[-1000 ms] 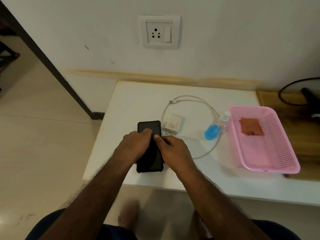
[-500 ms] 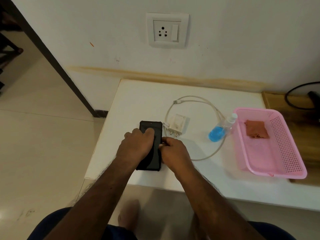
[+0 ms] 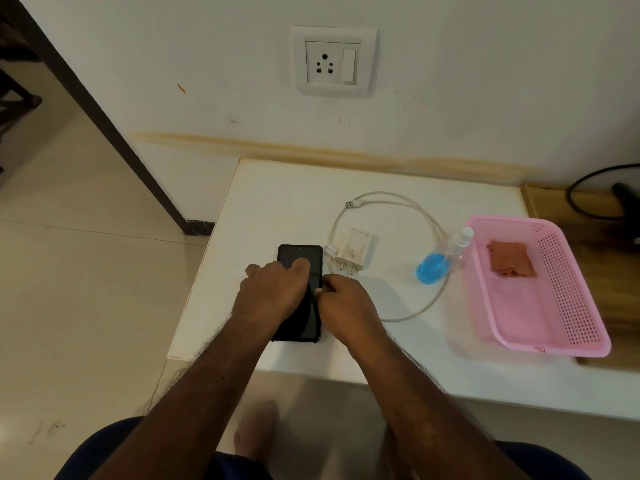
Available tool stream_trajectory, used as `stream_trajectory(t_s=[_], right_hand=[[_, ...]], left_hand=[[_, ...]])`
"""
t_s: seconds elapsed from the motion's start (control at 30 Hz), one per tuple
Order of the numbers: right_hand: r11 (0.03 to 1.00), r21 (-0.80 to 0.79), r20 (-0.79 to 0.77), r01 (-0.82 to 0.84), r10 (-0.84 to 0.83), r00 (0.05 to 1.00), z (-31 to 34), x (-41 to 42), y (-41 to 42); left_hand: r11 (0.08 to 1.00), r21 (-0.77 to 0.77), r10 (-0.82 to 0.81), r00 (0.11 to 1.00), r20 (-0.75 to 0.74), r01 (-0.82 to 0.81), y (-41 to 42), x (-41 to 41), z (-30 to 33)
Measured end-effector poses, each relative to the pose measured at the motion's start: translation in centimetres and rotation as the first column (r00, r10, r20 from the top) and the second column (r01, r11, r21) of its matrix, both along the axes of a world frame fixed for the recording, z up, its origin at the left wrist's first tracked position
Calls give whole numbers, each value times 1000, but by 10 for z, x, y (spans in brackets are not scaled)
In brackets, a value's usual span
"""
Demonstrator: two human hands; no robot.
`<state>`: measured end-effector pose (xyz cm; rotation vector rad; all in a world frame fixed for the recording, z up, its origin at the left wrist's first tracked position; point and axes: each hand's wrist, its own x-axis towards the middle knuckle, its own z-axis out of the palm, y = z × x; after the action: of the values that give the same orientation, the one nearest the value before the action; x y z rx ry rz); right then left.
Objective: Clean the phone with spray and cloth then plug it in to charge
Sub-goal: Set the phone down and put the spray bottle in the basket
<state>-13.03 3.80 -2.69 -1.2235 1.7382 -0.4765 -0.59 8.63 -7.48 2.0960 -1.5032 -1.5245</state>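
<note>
Counter (image 3: 277, 188): white, set against the wall, carrying all items below. Basket (image 3: 585, 317): pink, perforated, at the right end; red lettering on its near rim is too small to read. Cloth (image 3: 512, 260): reddish-brown, folded, lying in the far part of the basket. Phone (image 3: 300, 253): black, flat on the counter near its left end, screen dark, no brand visible. Left hand (image 3: 273, 294): laid over the phone, fingers curled round its left edge. Right hand (image 3: 346, 303): fingers curled, pinching the phone's right edge. Spray bottle (image 3: 438, 262): clear, blue liquid, lying just left of the basket, no label legible. Charger (image 3: 355, 249): white plug, just right of the phone, with a looped white cable (image 3: 408, 206). Wall socket (image 3: 334, 62): above, unoccupied. Step judged: the phone is being positioned, cleaning not yet begun; next calls for a reach right to the spray bottle.
</note>
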Motion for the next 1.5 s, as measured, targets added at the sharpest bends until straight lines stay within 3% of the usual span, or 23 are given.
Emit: stream_trajectory(t_s=[0.03, 0.07, 0.1, 0.13, 0.2, 0.27, 0.37, 0.43, 0.6, 0.67, 0.87, 1.13, 1.5], right_hand=[[1000, 1, -9, 1, -1, 1000, 1, -1, 0], [1000, -1, -20, 4, -4, 1000, 3, -2, 0], [1000, -8, -35, 8, -8, 999, 4, -3, 1], [1000, -20, -54, 13, -14, 998, 6, -4, 2], [998, -62, -94, 20, -26, 995, 10, -8, 3], [994, -108, -101, 12, -23, 995, 17, -15, 5], [992, -126, -41, 27, -32, 999, 33, -33, 10], [989, -143, -29, 41, -45, 999, 48, -50, 18], [981, -88, 202, 170, -150, 968, 92, -113, 44], [965, -78, 215, 252, -230, 949, 103, -143, 49], [867, -164, 9, 470, -475, 880, 85, -216, 43], [907, -240, -442, 345, -419, 793, 54, -243, 31], [951, -97, -540, 295, -299, 786, 27, -237, 25]], left_hand=[[991, -60, -119, 990, 70, 123, -22, 6, 18], [994, -92, -38, 989, 144, 52, -50, 0, 48], [998, -29, 48, 999, 0, -48, -64, -8, 55], [995, -71, 80, 996, 45, -77, -65, -13, 45], [999, -33, 45, 983, 177, -40, -49, -13, 38], [999, -11, 38, 979, 200, -37, -24, -8, 33], [938, -327, 194, 954, 229, -113, -66, -18, 60], [847, -530, 165, 969, 186, -43, -81, -29, 77], [758, -650, 1, 997, 76, 49, -63, -46, 70], [738, -673, -27, 998, 54, 56, -66, -55, 72], [752, -644, -160, 987, 29, 140, -58, -90, 71], [736, -645, -237, 971, 43, 208, -54, -139, 64], [761, -614, -232, 972, 48, 212, -68, -171, 50]])
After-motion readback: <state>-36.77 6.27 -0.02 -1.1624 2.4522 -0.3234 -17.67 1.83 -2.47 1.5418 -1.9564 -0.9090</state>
